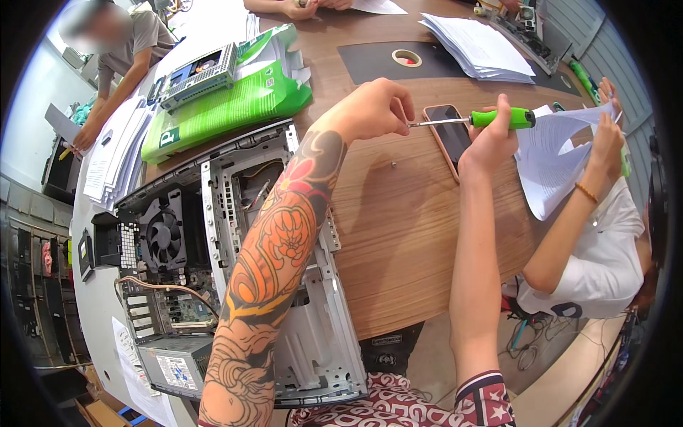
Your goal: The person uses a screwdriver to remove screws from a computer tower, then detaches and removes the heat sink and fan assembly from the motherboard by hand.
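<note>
My right hand (pixel 489 139) grips the green handle of a screwdriver (pixel 498 118), its metal shaft pointing left. My left hand (pixel 377 107) has its fingers pinched at the shaft's tip, above the wooden table (pixel 405 235); whether they hold something small there I cannot tell. A small screw (pixel 393 166) lies loose on the table below the hands. A phone (pixel 449 135) in an orange case lies face up under the shaft. My tattooed left forearm crosses over an opened desktop computer case (pixel 235 213) with its fan (pixel 163 238) and boards exposed.
A green package (pixel 228 103) lies behind the case with a drive part (pixel 199 75) on it. A paper stack (pixel 480 46) and a tape roll (pixel 406 58) on a dark mat sit farther back. One person at right handles paper sheets (pixel 555 164); another stands at far left.
</note>
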Demonstrator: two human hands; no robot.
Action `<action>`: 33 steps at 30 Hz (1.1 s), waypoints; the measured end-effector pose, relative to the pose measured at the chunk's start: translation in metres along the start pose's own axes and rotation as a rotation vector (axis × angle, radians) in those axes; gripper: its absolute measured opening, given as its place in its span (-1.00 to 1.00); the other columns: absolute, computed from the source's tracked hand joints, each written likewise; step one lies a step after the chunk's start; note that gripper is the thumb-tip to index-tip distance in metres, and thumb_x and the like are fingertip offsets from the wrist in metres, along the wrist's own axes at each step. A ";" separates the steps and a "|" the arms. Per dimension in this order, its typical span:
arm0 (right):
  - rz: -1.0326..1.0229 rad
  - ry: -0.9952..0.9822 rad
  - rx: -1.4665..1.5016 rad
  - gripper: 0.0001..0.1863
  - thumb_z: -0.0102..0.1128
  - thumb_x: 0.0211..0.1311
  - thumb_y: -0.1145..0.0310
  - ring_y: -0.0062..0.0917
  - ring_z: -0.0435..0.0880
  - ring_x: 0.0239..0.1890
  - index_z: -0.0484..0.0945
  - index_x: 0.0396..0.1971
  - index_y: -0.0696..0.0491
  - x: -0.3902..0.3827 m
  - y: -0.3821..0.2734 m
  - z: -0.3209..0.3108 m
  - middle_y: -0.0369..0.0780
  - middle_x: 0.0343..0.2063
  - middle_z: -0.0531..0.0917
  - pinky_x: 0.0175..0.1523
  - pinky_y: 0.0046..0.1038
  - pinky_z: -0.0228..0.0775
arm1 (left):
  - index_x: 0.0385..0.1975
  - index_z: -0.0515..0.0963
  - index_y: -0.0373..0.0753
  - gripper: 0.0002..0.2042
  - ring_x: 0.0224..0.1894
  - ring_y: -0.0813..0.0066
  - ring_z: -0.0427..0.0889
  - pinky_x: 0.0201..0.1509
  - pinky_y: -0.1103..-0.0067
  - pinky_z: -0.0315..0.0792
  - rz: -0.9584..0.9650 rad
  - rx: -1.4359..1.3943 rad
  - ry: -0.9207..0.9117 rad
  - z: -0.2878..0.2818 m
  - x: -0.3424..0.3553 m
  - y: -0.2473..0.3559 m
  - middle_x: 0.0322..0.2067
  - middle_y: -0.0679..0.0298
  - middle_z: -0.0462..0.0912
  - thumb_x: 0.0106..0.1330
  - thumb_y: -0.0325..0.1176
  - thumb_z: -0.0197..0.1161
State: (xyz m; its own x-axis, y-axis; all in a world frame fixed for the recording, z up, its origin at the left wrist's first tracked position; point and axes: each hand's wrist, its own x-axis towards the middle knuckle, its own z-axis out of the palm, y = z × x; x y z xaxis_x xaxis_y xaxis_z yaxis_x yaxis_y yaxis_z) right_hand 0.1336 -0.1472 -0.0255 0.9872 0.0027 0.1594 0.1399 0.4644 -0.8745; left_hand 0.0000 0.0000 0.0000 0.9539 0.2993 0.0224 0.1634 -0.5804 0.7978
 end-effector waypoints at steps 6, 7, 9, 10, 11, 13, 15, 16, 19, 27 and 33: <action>-0.006 0.011 0.011 -0.57 0.35 0.30 0.03 -0.72 0.39 -0.68 0.51 -0.56 0.06 -0.003 0.000 0.002 -0.35 -0.67 0.50 -0.56 -0.63 0.12 | -0.23 0.67 -0.30 -0.80 -0.38 0.58 0.62 -0.42 0.56 0.42 -0.040 -0.010 -0.014 -0.001 -0.004 0.004 -0.39 0.27 0.76 0.15 -0.46 0.45; -0.008 0.007 0.009 -0.57 0.35 0.30 0.03 -0.71 0.39 -0.68 0.51 -0.56 0.06 -0.002 -0.001 0.002 -0.35 -0.67 0.50 -0.56 -0.63 0.12 | -0.23 0.67 -0.30 -0.80 -0.38 0.58 0.62 -0.43 0.56 0.41 -0.037 -0.022 -0.015 -0.001 -0.003 0.004 -0.38 0.27 0.76 0.15 -0.46 0.45; -0.010 -0.001 0.010 -0.57 0.35 0.30 0.04 -0.71 0.39 -0.68 0.51 -0.56 0.07 -0.001 0.000 0.002 -0.34 -0.67 0.50 -0.56 -0.62 0.12 | -0.22 0.67 -0.30 -0.80 -0.39 0.57 0.62 -0.43 0.55 0.42 -0.035 -0.020 -0.019 -0.001 -0.003 0.004 -0.37 0.27 0.77 0.15 -0.47 0.44; -0.011 -0.004 0.011 -0.57 0.35 0.30 0.04 -0.70 0.39 -0.69 0.51 -0.56 0.07 -0.001 0.000 0.002 -0.34 -0.67 0.50 -0.56 -0.62 0.12 | -0.21 0.67 -0.30 -0.79 -0.39 0.56 0.63 -0.43 0.54 0.43 -0.036 -0.005 -0.022 -0.001 -0.003 0.003 -0.37 0.26 0.77 0.15 -0.47 0.43; -0.015 -0.008 0.013 -0.58 0.35 0.30 0.04 -0.70 0.39 -0.69 0.51 -0.56 0.07 0.000 0.001 0.001 -0.34 -0.67 0.50 -0.56 -0.62 0.13 | -0.21 0.67 -0.29 -0.79 -0.39 0.55 0.63 -0.42 0.53 0.44 -0.039 0.006 -0.029 -0.001 -0.002 0.002 -0.36 0.26 0.78 0.14 -0.48 0.43; 0.000 -0.020 -0.005 -0.59 0.38 0.26 0.02 -0.67 0.46 -0.65 0.51 -0.54 0.05 0.002 0.001 -0.002 -0.32 -0.63 0.51 -0.55 -0.63 0.21 | -0.22 0.68 -0.29 -0.79 -0.37 0.50 0.66 -0.39 0.51 0.47 -0.063 0.091 -0.049 0.000 -0.002 0.001 -0.37 0.25 0.78 0.13 -0.49 0.42; 0.000 -0.031 -0.011 -0.59 0.39 0.24 0.01 -0.66 0.48 -0.63 0.51 -0.53 0.04 0.004 0.002 -0.003 -0.32 -0.61 0.51 -0.55 -0.63 0.24 | -0.23 0.69 -0.29 -0.80 -0.35 0.46 0.69 -0.36 0.49 0.50 -0.089 0.160 -0.070 -0.001 -0.002 -0.001 -0.37 0.24 0.77 0.12 -0.48 0.42; -0.001 -0.033 -0.012 -0.59 0.39 0.24 0.01 -0.67 0.48 -0.63 0.51 -0.52 0.04 0.004 0.002 -0.002 -0.32 -0.61 0.50 -0.55 -0.63 0.24 | -0.24 0.70 -0.29 -0.80 -0.34 0.43 0.70 -0.34 0.48 0.52 -0.107 0.187 -0.084 -0.001 -0.003 -0.002 -0.38 0.23 0.77 0.12 -0.48 0.42; -0.016 -0.044 -0.055 -0.59 0.38 0.26 0.01 -0.69 0.46 -0.64 0.51 -0.53 0.04 0.004 0.004 -0.002 -0.34 -0.63 0.50 -0.55 -0.64 0.21 | -0.26 0.72 -0.27 -0.81 -0.32 0.39 0.72 -0.29 0.45 0.55 -0.070 0.259 -0.073 0.000 -0.002 -0.005 -0.39 0.23 0.76 0.11 -0.45 0.42; -0.055 -0.081 -0.083 -0.60 0.38 0.29 0.10 -0.70 0.42 -0.61 0.54 -0.59 0.09 0.000 0.007 0.001 -0.33 -0.63 0.53 -0.50 -0.59 0.24 | -0.29 0.74 -0.24 -0.82 -0.30 0.27 0.73 -0.20 0.42 0.57 -0.177 0.400 -0.184 0.004 -0.002 -0.009 -0.37 0.17 0.76 0.09 -0.44 0.44; -0.032 -0.140 -0.077 -0.63 0.38 0.30 0.12 -0.68 0.46 -0.56 0.57 -0.55 0.09 -0.001 0.009 0.002 -0.31 -0.60 0.56 -0.46 -0.57 0.31 | -0.29 0.74 -0.19 -0.82 -0.29 0.29 0.71 -0.25 0.39 0.54 -0.190 0.415 -0.286 0.007 -0.004 -0.004 -0.38 0.20 0.74 0.07 -0.44 0.46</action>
State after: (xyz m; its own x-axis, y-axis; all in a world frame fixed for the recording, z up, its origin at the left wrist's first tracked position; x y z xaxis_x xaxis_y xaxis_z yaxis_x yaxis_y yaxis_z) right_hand 0.1338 -0.1413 -0.0329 0.9627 0.1147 0.2450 0.1817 0.3966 -0.8998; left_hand -0.0024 -0.0040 -0.0070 0.9188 0.2436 -0.3106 0.3704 -0.8042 0.4649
